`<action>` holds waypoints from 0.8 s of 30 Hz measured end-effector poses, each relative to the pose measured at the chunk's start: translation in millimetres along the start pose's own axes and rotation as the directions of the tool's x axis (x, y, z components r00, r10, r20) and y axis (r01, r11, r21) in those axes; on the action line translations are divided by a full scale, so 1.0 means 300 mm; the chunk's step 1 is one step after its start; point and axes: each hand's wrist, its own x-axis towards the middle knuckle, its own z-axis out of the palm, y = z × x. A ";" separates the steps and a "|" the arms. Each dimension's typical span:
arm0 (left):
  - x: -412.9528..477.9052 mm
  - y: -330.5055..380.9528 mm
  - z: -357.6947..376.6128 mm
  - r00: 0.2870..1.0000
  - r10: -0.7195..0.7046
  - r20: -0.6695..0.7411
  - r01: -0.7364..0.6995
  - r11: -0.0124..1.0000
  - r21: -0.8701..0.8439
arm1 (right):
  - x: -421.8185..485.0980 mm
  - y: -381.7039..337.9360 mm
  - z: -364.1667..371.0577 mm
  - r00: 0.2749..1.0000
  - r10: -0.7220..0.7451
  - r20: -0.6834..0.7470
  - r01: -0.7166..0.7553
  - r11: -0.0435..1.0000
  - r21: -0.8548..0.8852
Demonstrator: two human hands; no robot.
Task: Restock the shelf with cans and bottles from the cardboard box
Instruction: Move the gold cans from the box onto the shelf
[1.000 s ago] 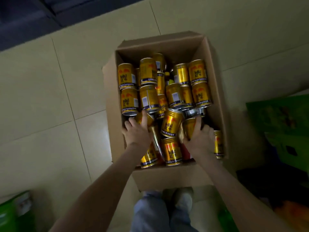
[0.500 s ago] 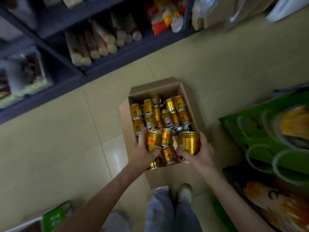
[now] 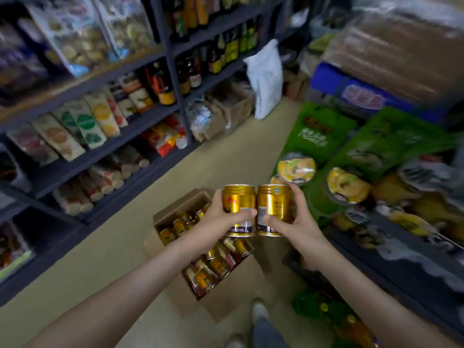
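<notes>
On my far left I see the dark metal shelf (image 3: 160,59), its tiers packed with snack bags, rolled packets and, further along, dark bottles (image 3: 163,84); much of it is blurred. Below and in front of it, on the pale floor (image 3: 120,247), sits the open cardboard box (image 3: 175,209), with many gold cans (image 3: 175,226) lying loose inside. My left hand (image 3: 221,219) is raised above the box, fingers curled tight around 1 gold can, the left can (image 3: 238,209), held upright with the thumb across its front. Pressed right against it is the right can (image 3: 272,209), also upright, wrapped by my right hand (image 3: 293,222) with the thumb on the near face and the fingers around the far side. The 2 cans touch side by side, level with each other, well clear of the box. Below the hands I can make out a shoe and a trouser leg (image 3: 263,327). To the right lie green packages (image 3: 324,131) and round yellow-lidded tubs (image 3: 296,168) stacked on a low dark display, with blue cartons (image 3: 361,96) behind them, all smeared by blur.
</notes>
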 end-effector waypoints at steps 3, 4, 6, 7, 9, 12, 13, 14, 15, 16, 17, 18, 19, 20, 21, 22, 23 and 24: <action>-0.090 0.105 0.124 0.985 0.074 0.156 -0.078 0.997 0.018 | -0.180 -0.060 -0.078 0.986 -0.037 -0.165 0.040 0.999 0.019; -0.117 0.134 0.165 0.974 0.090 0.209 -0.101 0.994 0.042 | -0.237 -0.079 -0.105 0.977 -0.045 -0.211 0.049 0.999 0.015; -0.165 0.194 0.252 0.948 0.125 0.293 -0.160 0.982 0.099 | -0.345 -0.121 -0.161 0.953 -0.076 -0.294 0.085 0.996 0.018; -0.188 0.226 0.296 0.933 0.142 0.332 -0.193 0.973 0.125 | -0.396 -0.144 -0.188 0.939 -0.096 -0.329 0.105 0.994 0.011; -0.227 0.283 0.390 0.896 0.149 0.419 -0.235 0.958 0.162 | -0.487 -0.174 -0.247 0.905 -0.116 -0.410 0.120 0.993 -0.017; -0.289 0.359 0.543 0.836 0.120 0.535 -0.231 0.962 0.145 | -0.624 -0.208 -0.347 0.821 -0.171 -0.545 0.164 0.984 -0.061; -0.317 0.382 0.600 0.814 0.111 0.571 -0.233 0.962 0.145 | -0.677 -0.219 -0.381 0.788 -0.186 -0.588 0.172 0.982 -0.080; -0.342 0.399 0.660 0.791 0.102 0.604 -0.242 0.958 0.155 | -0.728 -0.222 -0.419 0.755 -0.195 -0.626 0.174 0.980 -0.095; -0.370 0.413 0.721 0.767 0.099 0.634 -0.260 0.951 0.166 | -0.781 -0.226 -0.458 0.724 -0.206 -0.658 0.182 0.978 -0.106; -0.404 0.425 0.786 0.745 0.101 0.660 -0.278 0.946 0.169 | -0.837 -0.225 -0.501 0.695 -0.215 -0.686 0.187 0.975 -0.117; -0.442 0.437 0.852 0.720 0.108 0.685 -0.302 0.938 0.169 | -0.899 -0.229 -0.544 0.662 -0.232 -0.713 0.198 0.971 -0.132; -0.478 0.448 0.922 0.691 0.121 0.713 -0.336 0.926 0.169 | -0.963 -0.229 -0.591 0.630 -0.247 -0.736 0.207 0.967 -0.148; -0.517 0.457 0.992 0.665 0.134 0.734 -0.377 0.909 0.176 | -1.032 -0.232 -0.636 0.603 -0.259 -0.754 0.215 0.964 -0.158; -0.556 0.463 1.064 0.637 0.140 0.758 -0.420 0.888 0.189 | -1.105 -0.233 -0.683 0.583 -0.264 -0.769 0.222 0.962 -0.162; -0.602 0.468 1.138 0.611 0.145 0.778 -0.464 0.862 0.204 | -1.185 -0.235 -0.730 0.562 -0.273 -0.781 0.231 0.958 -0.168; -0.649 0.470 1.217 0.586 0.151 0.796 -0.505 0.837 0.212 | -1.265 -0.232 -0.782 0.538 -0.290 -0.792 0.240 0.953 -0.186; -0.700 0.470 1.300 0.565 0.164 0.809 -0.544 0.811 0.215 | -1.346 -0.233 -0.835 0.513 -0.309 -0.801 0.245 0.947 -0.208; -0.747 0.469 1.385 0.547 0.176 0.819 -0.576 0.788 0.216 | -1.424 -0.230 -0.893 0.493 -0.322 -0.808 0.245 0.943 -0.227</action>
